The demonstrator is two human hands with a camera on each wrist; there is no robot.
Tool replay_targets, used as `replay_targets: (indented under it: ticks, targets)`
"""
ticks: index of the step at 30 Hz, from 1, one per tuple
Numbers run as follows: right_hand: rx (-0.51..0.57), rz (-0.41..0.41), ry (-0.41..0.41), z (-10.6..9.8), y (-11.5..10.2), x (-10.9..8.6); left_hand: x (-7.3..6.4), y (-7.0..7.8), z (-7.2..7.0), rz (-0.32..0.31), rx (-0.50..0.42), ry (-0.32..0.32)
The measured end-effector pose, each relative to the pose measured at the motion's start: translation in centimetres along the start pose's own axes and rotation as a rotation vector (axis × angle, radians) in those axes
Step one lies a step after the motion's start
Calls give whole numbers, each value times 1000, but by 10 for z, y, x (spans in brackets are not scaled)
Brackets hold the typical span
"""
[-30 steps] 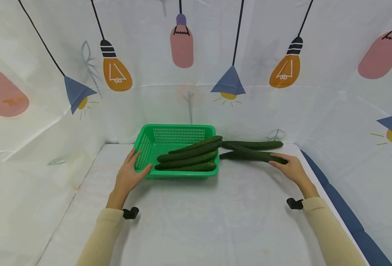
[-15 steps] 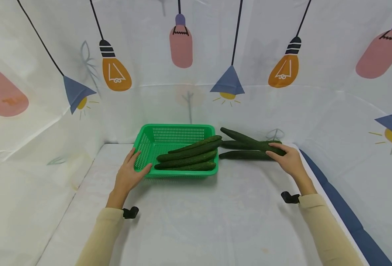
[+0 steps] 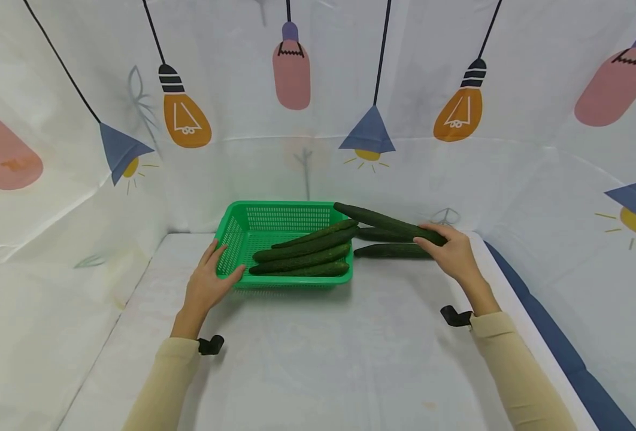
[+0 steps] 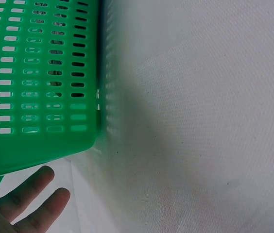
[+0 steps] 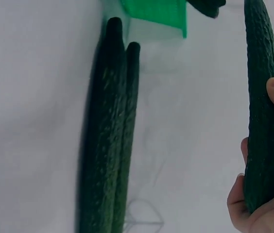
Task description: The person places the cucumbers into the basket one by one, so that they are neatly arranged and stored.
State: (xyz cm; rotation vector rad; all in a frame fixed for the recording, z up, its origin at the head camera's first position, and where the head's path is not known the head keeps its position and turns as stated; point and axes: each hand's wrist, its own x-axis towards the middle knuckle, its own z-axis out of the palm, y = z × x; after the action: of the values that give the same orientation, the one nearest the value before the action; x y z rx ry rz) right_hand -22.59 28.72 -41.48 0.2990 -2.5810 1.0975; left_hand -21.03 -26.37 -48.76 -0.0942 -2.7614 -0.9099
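My right hand (image 3: 450, 250) grips a long dark green cucumber (image 3: 385, 221) near its right end. The cucumber is raised, its far tip overlapping the basket's right rim in the head view. In the right wrist view, thumb and fingers wrap the held cucumber (image 5: 263, 121). My left hand (image 3: 207, 290) rests at the left side of the green plastic basket (image 3: 282, 282), thumb at the front rim and fingers spread at the side. Several cucumbers (image 3: 302, 261) lie inside the basket toward its right. Two more cucumbers (image 5: 103, 136) lie side by side on the table.
A white cloth covers the table (image 3: 318, 359), and a white sheet (image 3: 232, 167) printed with lamps and bulbs hangs behind. Dark blue fabric (image 3: 533, 323) shows beyond the table's right edge. The basket stands near the back edge.
My right hand has lifted one cucumber off the others and moved it left and up toward the basket. The left hand stays at the basket's side.
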Motion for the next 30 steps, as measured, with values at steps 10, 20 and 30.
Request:
replay_targets:
  ticks: [10,20,30]
  targets:
    - [5,-200,15,21,-34,8,-2,-2,1,3,4,-3]
    - [-22,-354,1,45,-58,12,-2,-3,1,-2,4,3]
    - [-38,-400,-50,77,-73,9,0,-1,0,11,5,9]
